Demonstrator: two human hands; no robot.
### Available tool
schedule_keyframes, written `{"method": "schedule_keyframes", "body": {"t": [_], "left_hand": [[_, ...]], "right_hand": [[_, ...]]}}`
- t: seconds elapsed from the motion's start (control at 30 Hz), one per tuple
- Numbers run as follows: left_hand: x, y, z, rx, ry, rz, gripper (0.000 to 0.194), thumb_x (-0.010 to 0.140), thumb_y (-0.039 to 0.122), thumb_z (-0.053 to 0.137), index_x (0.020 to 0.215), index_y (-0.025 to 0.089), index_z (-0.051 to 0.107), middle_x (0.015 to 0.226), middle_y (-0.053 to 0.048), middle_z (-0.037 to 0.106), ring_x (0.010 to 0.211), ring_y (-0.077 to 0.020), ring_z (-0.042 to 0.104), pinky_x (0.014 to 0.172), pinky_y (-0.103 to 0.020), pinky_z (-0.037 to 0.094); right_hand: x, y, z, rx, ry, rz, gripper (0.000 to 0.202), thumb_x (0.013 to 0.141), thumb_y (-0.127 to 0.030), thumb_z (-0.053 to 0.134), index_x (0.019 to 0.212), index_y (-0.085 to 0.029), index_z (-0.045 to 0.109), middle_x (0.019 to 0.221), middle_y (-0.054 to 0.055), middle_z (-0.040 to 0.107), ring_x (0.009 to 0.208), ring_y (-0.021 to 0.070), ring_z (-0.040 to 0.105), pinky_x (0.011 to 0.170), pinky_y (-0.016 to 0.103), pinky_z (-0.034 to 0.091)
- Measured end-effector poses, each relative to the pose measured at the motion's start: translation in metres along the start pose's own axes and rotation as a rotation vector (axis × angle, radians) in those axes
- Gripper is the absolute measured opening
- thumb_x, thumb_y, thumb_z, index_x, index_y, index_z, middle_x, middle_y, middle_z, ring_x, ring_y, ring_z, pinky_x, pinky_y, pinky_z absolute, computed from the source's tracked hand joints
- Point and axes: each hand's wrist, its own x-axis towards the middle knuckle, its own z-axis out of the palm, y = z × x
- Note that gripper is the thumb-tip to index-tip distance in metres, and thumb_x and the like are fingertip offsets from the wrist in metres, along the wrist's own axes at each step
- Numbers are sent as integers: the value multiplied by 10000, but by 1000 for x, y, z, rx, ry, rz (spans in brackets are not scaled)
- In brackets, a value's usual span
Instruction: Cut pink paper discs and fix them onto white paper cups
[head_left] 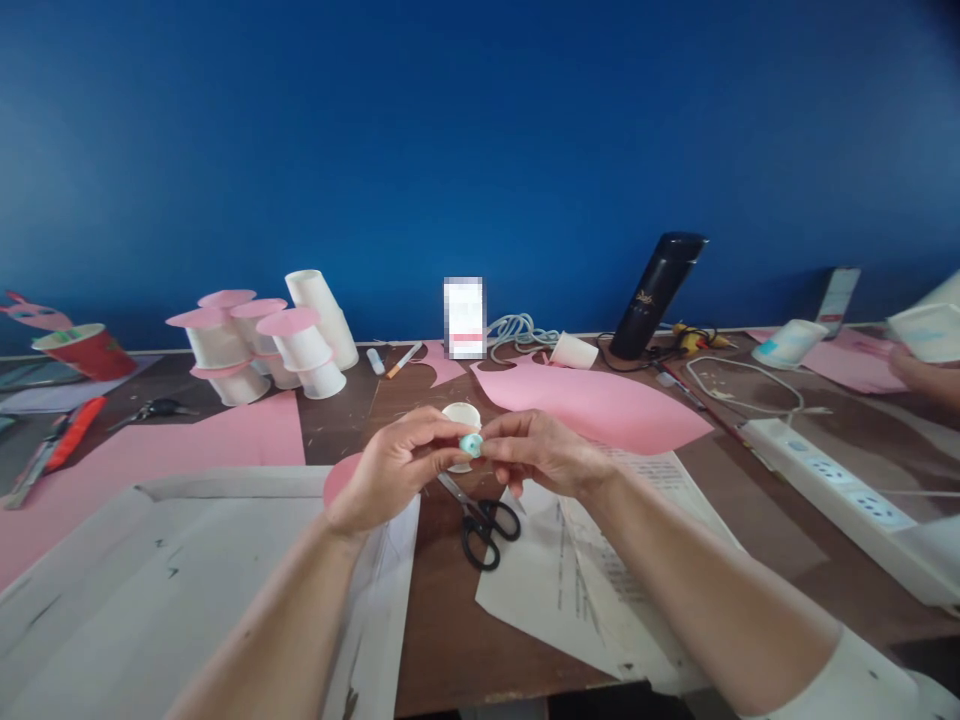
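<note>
Between the fingertips of both hands is a small, round, pale turquoise piece (471, 445); its exact kind is too small to tell. My left hand (397, 460) pinches it from one side. On the other side, the thumb and fingers of my right hand (540, 450) close on its edge. Just behind the fingers stands a white paper cup (460, 410), partly hidden by them. Black-handled scissors (487, 525) lie below the hands. A pink paper disc (341, 480) shows partly beside my left wrist.
Paper cups with pink discs (289, 340) are stacked at the left. Pink paper (592, 400), a phone (465, 318) and a tilted black flask (658, 296) are along the back. A power strip (840, 490) lies at the right, near another person's hand (926, 375). An orange cutter (64, 445) is far left.
</note>
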Motion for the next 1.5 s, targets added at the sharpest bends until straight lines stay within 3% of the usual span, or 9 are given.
{"method": "schedule_keyframes", "body": {"t": [0.13,0.4,0.8,1.17,1.27,1.37,1.43,1.5], "left_hand": [[0,-1,0,-5,-72,19,225,815,289,664,1030,266,725,897,-29,678,837,-145,601,762,-258,472],[1,-3,2,-51,-144,16,221,821,278,657,1029,256,730,877,-31,689,822,-145,608,749,-252,465],[2,1,2,-42,-119,2,202,806,316,669,970,229,748,834,-48,694,783,-163,614,736,-283,484],[0,2,0,-69,-65,-34,186,800,319,677,947,224,738,869,-46,668,811,-163,604,758,-282,474],[0,-1,-3,-127,55,-95,197,803,340,668,940,210,721,886,-42,652,810,-159,596,736,-274,473],[0,-3,-6,-100,191,-168,216,804,366,659,939,204,704,886,-30,631,754,-134,569,676,-252,466],[0,-4,-7,-46,195,-191,228,799,377,659,950,210,699,913,-27,628,738,-126,559,664,-250,463],[0,-6,-6,-10,158,-194,237,796,388,657,958,218,697,973,-35,632,787,-139,574,701,-264,472]], "right_hand": [[0,1,-3,-36,-37,67,212,740,-313,744,833,-128,701,625,-4,627,530,71,564,440,159,467],[0,2,1,-79,-48,89,221,734,-346,750,733,-142,665,565,-24,604,489,61,537,421,150,456],[0,4,4,-88,-19,68,277,732,-405,744,684,-144,667,508,-30,587,429,53,519,400,145,444],[0,0,5,-105,-29,22,337,731,-489,717,711,-153,687,581,-12,610,423,55,509,358,154,396],[0,0,1,-215,93,-38,437,766,-579,635,775,-146,700,664,27,652,418,60,493,345,174,371],[2,4,-6,-424,384,-172,458,814,-602,555,813,-159,673,664,21,641,418,70,467,371,199,357],[5,8,-11,-616,559,-295,394,845,-557,539,816,-180,649,677,14,636,480,98,511,437,219,383],[8,11,-14,-827,638,-384,314,875,-478,531,800,-194,640,719,19,651,584,133,567,528,240,415]]}}
